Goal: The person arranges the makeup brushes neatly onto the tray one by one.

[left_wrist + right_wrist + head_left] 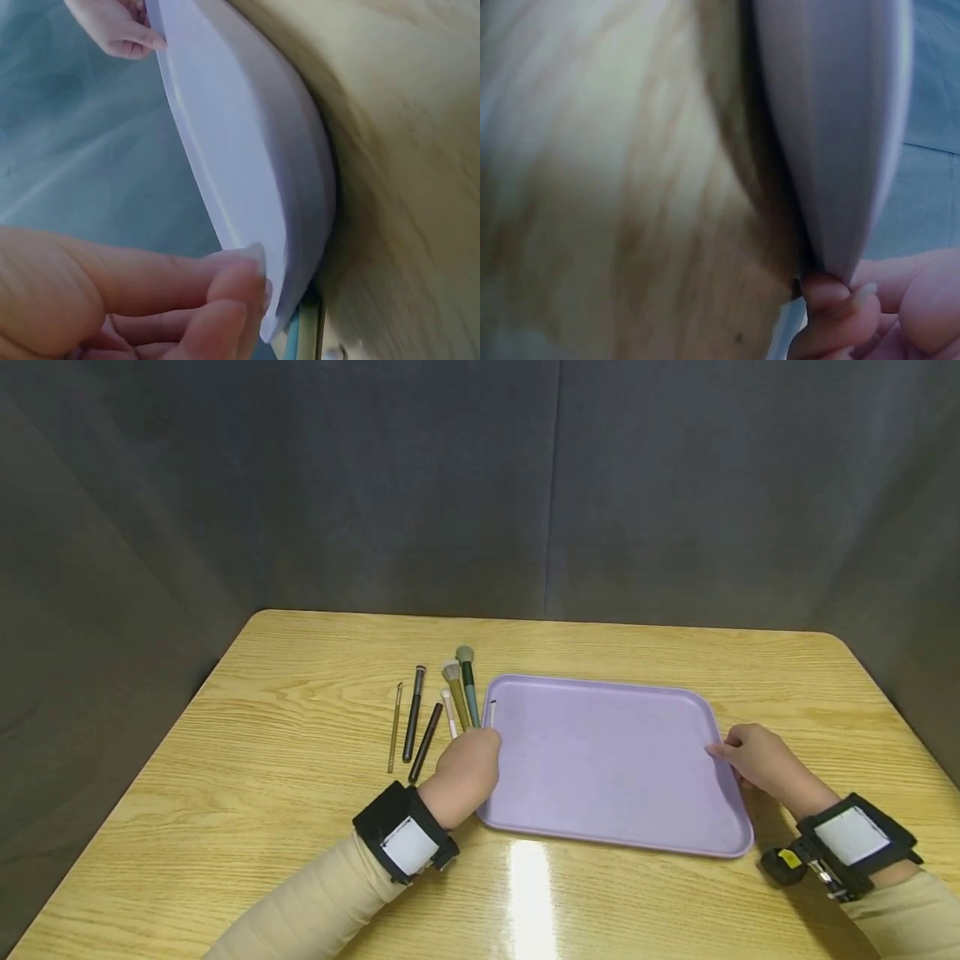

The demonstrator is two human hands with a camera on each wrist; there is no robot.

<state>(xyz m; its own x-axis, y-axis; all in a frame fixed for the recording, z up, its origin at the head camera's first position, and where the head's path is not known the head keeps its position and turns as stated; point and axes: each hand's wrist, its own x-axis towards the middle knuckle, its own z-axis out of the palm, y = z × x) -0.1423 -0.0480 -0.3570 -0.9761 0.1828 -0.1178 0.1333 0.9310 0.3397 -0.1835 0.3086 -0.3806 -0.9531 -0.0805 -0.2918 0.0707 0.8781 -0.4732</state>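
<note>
A lilac rectangular tray (600, 768) is on the wooden table, between my two hands. With my left hand (468, 767), I grip its left rim; in the left wrist view the thumb and fingers (225, 300) meet at the tray's edge (300, 172). On the opposite side, my right hand (761, 764) pinches the right rim, thumb on top, and the right wrist view shows the fingers (836, 319) at the tray's end (832, 150). A thin pale stick with a dark tip (492, 710) shows just beyond my left hand; whether it lies in the tray is unclear.
Left of the tray lie several makeup brushes: a green one (468, 681), an olive one (455, 689), a white one (450, 714), a black one (413, 714) and a thin gold one (395, 731). A dark pen-like stick (426, 742) lies among them. Dark curtain (525, 485) hangs behind the table.
</note>
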